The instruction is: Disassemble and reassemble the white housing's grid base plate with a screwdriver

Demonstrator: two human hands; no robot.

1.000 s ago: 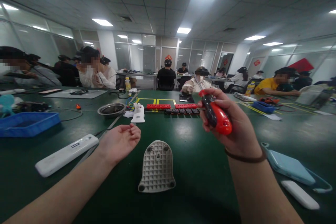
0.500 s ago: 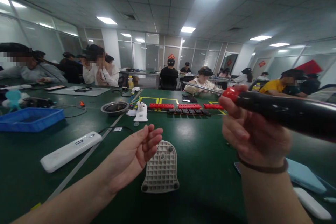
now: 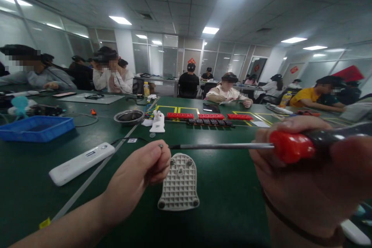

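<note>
My right hand [image 3: 302, 178] is wrapped round a screwdriver [image 3: 226, 146] with a red and black handle; its shaft points left, level over the table. Between the thumb and curled fingers of my left hand [image 3: 145, 162] sits a small metal screw [image 3: 161, 146], only its end showing. The screwdriver's dark tip reaches close to these fingers; whether it touches the screw I cannot tell. Below, a pale grid-ribbed plastic base [image 3: 179, 186] lies flat with dark round pads or holes near its corners, partly behind my left hand.
On the green table [image 3: 226, 201] are a blue tray [image 3: 37, 133], a white elongated device [image 3: 83, 162], a metal bowl [image 3: 128, 122], a white plastic part [image 3: 157, 122], red strips [image 3: 211, 116] and a black strip [image 3: 209, 123]. Several people sit around.
My left hand has closed from half-open fingers into a pinch with the screw. The screwdriver has come down from a tilt to level, its tip brought to my left fingers.
</note>
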